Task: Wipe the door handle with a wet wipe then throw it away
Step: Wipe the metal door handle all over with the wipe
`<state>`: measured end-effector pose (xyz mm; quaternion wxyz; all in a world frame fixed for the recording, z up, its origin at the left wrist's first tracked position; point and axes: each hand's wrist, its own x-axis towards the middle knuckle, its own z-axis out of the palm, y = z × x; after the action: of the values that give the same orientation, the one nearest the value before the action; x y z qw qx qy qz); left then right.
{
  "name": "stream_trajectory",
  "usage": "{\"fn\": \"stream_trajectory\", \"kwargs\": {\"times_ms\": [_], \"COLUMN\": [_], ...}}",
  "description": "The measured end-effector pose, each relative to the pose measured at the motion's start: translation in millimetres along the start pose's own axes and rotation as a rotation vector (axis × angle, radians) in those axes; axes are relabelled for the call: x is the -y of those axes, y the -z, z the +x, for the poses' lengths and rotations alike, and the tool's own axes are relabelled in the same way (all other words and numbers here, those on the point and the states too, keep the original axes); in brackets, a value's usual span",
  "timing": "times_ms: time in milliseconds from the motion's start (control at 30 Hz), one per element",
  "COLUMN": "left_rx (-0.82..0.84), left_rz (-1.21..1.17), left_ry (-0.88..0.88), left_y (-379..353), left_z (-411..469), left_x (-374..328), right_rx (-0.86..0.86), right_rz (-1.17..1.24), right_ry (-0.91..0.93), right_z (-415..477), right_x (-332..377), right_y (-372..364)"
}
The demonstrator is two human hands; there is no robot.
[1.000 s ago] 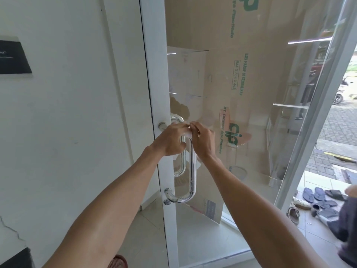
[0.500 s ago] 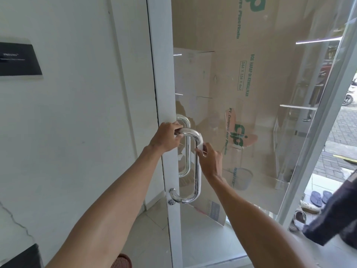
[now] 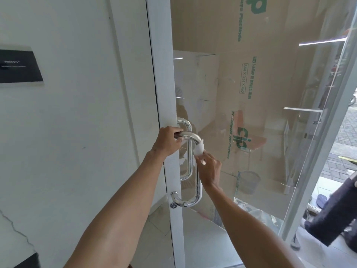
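A chrome D-shaped door handle (image 3: 198, 192) is mounted on the white frame of a glass door (image 3: 164, 84). My left hand (image 3: 168, 140) grips the handle's top bar where it meets the frame. My right hand (image 3: 209, 168) holds a white wet wipe (image 3: 199, 148) wrapped around the upper part of the handle's vertical bar, just below the top bend. A second matching handle (image 3: 187, 151) shows behind the glass.
A white wall with a black sign (image 3: 19, 66) is on the left. Behind the glass stand large cardboard boxes (image 3: 251, 74) and a small mesh bin (image 3: 248, 181). At the right, a person's dark clothing (image 3: 336, 215) and sandals (image 3: 321, 200) are by the open doorway.
My right hand slid the wipe from the top bend down onto the vertical bar. My left hand moved onto the top bar near the frame. The view shifted slightly.
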<state>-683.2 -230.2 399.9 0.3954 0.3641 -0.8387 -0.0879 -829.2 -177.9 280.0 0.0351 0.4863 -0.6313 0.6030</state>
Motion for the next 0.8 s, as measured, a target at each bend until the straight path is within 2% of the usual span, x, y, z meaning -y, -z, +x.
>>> {"fn": "stream_trajectory", "kwargs": {"times_ms": [100,133,400,533,800], "left_rx": [-0.008,-0.013,-0.041,-0.034,-0.068], "left_rz": [-0.009,-0.011,0.000,-0.002,-0.028], "left_ry": [0.023,0.028,0.004,0.026,0.005], "left_y": [-3,-4,-4,-6,-13], "left_z": [2,3,11,13,15], "left_x": [2,3,7,11,22], "right_rx": [0.108,0.119,0.001,0.016,0.255], "right_rz": [0.021,0.034,-0.014,-0.070,-0.253], "right_ry": [-0.261,-0.295,-0.146,-0.163,-0.338], "right_z": [-5,-5,46,35,-24], "right_x": [-14,-16,24,12,-46], "right_y": [-2,-3,-17,-23,-32]}}
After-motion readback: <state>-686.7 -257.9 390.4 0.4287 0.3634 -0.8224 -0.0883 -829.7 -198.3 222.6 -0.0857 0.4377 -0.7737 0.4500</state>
